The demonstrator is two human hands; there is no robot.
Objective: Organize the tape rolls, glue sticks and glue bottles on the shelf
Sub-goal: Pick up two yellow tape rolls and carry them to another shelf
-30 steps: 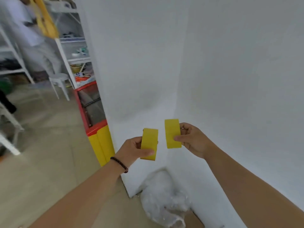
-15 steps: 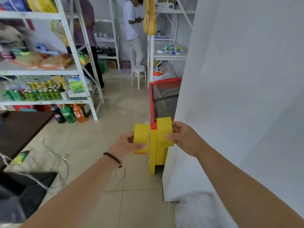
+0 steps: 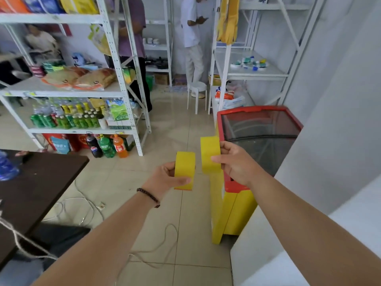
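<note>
Two yellow tape rolls, one gripped in each hand [image 3: 165,178] [image 3: 237,164] beside the red-lidded chest freezer [image 3: 259,129], remain unshelved.

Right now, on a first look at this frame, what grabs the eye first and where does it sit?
Two yellow tape rolls at centre: the left hand grips one roll, the right hand grips the other roll slightly higher, the two apart. Just right of them stands a red and yellow chest freezer, and a white shelf stocked with drink bottles fills the upper left.
</note>
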